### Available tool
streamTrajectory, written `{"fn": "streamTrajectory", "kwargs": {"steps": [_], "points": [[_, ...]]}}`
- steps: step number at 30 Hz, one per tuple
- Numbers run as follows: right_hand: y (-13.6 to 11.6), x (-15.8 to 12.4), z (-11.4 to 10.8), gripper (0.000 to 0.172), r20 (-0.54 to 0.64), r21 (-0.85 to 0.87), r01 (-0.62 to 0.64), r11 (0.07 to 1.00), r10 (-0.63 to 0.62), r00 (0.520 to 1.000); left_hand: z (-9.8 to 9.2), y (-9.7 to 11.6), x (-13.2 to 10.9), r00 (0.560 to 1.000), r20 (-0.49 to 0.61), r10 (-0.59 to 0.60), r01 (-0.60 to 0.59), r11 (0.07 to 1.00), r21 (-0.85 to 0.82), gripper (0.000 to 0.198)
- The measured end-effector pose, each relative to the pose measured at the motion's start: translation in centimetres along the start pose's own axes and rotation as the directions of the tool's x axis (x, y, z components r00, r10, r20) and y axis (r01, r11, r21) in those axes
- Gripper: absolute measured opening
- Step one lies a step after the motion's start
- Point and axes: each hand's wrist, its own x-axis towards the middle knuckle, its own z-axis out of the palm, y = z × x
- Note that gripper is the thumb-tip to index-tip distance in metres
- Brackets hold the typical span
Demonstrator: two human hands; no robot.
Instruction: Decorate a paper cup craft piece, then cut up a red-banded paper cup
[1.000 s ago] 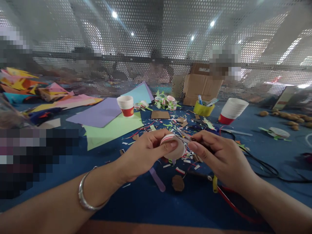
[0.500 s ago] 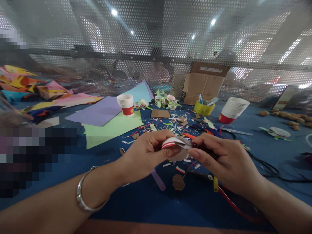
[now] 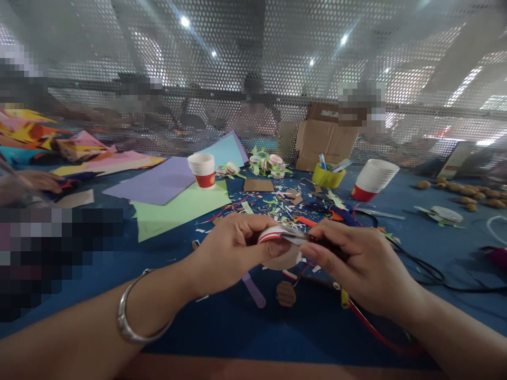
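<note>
My left hand [image 3: 237, 250] pinches a cut piece of paper cup [image 3: 273, 233], white with red stripes, its pale round underside turned down. My right hand [image 3: 356, 264] grips scissors [image 3: 295, 236]; their blades meet the cup piece's edge, and the handles are largely hidden by my fingers. Below the hands lie a purple craft stick [image 3: 254, 291] and a small brown corrugated cardboard disc [image 3: 285, 294]. Paper scraps [image 3: 277, 203] are strewn just beyond them.
Paper cup stacks [image 3: 204, 171] [image 3: 374, 179], coloured paper sheets [image 3: 178, 211] and a yellow container [image 3: 328, 176] stand around. Paper turtle-like crafts [image 3: 269, 162], a cardboard box [image 3: 325, 142], walnuts [image 3: 471, 190] and black cords [image 3: 423, 266] are farther out. A co-worker's hand [image 3: 39, 181] is left.
Both hands and the cup piece have shifted slightly left in view. The scissor blades show more clearly against the cup piece, and more of its pale underside shows.
</note>
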Motion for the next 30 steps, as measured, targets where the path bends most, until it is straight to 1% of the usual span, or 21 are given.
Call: {"fn": "streamTrajectory", "kwargs": {"steps": [8,12,15,19,21,23,25,28,30], "points": [[0.5,0.4,0.5,0.041,0.065,0.056,-0.127,0.99,0.123,0.99,-0.1,-0.7,0.4,0.991,0.018,-0.131,0.132,0.977,-0.165,0.022],[0.7,0.6,0.5,0.043,0.086,0.103,-0.135,0.985,0.126,0.988,-0.2,-0.9,0.5,0.983,0.022,-0.181,0.181,0.953,-0.243,0.021],[0.9,0.5,0.5,0.043,0.092,0.122,-0.126,0.984,0.116,0.989,-0.4,-1.0,0.5,0.982,0.042,-0.185,0.19,0.956,-0.223,0.021],[0.9,0.6,0.5,0.047,0.095,0.129,-0.127,0.984,0.115,0.989,-0.5,-1.1,0.5,0.982,0.053,-0.181,0.188,0.965,-0.184,0.024],[0.9,0.7,0.5,0.049,0.075,0.127,-0.128,0.984,0.12,0.99,-0.5,-1.0,0.5,0.983,0.048,-0.178,0.184,0.965,-0.187,0.025],[1.0,0.9,0.6,0.052,0.041,0.132,-0.155,0.979,0.151,0.988,-0.5,-0.9,0.6,0.98,0.046,-0.193,0.199,0.961,-0.19,0.025],[1.3,1.2,0.8,0.053,0.021,0.184,-0.215,0.959,0.215,0.976,-0.5,-0.7,0.6,0.976,0.049,-0.214,0.219,0.956,-0.195,0.026],[1.7,1.3,1.0,0.053,0.046,0.291,-0.295,0.91,0.294,0.955,-0.5,-0.6,0.6,0.972,0.049,-0.229,0.234,0.952,-0.196,0.025],[1.7,1.3,1.0,0.053,0.068,0.287,-0.305,0.908,0.299,0.952,-0.5,-0.6,0.6,0.973,0.028,-0.23,0.232,0.957,-0.176,0.022]]}}
